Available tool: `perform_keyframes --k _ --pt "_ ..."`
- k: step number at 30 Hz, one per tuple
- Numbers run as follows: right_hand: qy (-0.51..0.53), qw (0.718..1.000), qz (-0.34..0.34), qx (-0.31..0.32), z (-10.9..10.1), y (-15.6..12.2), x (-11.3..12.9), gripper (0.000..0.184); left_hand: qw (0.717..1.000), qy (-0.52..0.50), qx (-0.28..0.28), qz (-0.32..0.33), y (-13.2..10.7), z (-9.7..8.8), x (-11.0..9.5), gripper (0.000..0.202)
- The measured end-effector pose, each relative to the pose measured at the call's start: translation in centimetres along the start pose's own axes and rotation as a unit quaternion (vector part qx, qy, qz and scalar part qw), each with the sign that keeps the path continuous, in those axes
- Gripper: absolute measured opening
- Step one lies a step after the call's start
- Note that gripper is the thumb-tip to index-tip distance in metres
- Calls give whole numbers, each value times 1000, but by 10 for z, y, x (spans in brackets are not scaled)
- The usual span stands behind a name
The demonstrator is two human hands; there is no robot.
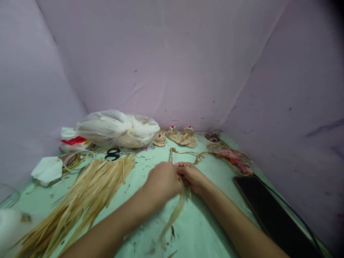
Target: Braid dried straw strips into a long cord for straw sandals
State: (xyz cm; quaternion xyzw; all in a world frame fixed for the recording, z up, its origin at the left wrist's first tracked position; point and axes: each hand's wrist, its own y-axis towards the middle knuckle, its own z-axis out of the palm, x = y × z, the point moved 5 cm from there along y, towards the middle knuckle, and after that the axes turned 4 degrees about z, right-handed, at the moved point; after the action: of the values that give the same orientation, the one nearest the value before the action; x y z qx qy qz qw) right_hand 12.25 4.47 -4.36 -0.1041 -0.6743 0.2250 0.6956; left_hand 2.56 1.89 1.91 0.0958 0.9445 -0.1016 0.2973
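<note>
My left hand [165,181] and my right hand [191,175] meet over the middle of the green table, fingers closed in a pinch. Between them is a length of twisted fibre cord [185,152], which runs from my fingertips back and off to the right. Below the hands, loose pale fibre strips [176,209] hang toward me, blurred by motion. The left fingers are partly hidden behind the back of that hand. A spread bundle of dry straw-coloured strips [88,193] lies left of my left forearm.
Black-handled scissors [113,154], tape rolls [79,161] and a white plastic bag [115,129] lie at the left back. Small woven slippers [178,137] and a bead dish [212,137] stand near the back wall. A dark flat device [271,211] with a cable lies right.
</note>
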Motion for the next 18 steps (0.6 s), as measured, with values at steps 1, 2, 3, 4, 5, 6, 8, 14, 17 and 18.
perform_keyframes --k 1,2,3,4,5,6,8,14,17,18 --pt "-3 1000 1 9 0 0 0 3 999 -21 -27 -5 6 -11 4 17" --pt "-7 1000 0 15 0 0 0 4 996 -74 -32 -34 13 -17 11 23" --pt "-11 1000 -3 19 0 0 0 6 989 -132 -16 -69 18 -17 18 28" --pt "-15 1000 -6 20 0 -1 0 6 976 -193 16 -101 22 -13 23 28" --pt "-16 1000 -7 22 0 -1 0 6 958 -253 58 -125 25 -5 27 26" --pt "-18 1000 -9 25 0 -1 0 5 937 -304 101 -137 27 4 28 21" --pt "-26 999 -15 26 1 0 1 4 907 -370 152 -134 29 18 29 13" --pt "-207 975 -83 14 -3 2 9 9 947 -271 120 -124 36 21 40 8" --pt "-392 899 -192 -35 -3 -5 21 9 959 -237 116 -102 40 19 41 5" --pt "-447 864 -225 -56 -3 -9 25 10 956 -250 122 -89 40 19 39 4"
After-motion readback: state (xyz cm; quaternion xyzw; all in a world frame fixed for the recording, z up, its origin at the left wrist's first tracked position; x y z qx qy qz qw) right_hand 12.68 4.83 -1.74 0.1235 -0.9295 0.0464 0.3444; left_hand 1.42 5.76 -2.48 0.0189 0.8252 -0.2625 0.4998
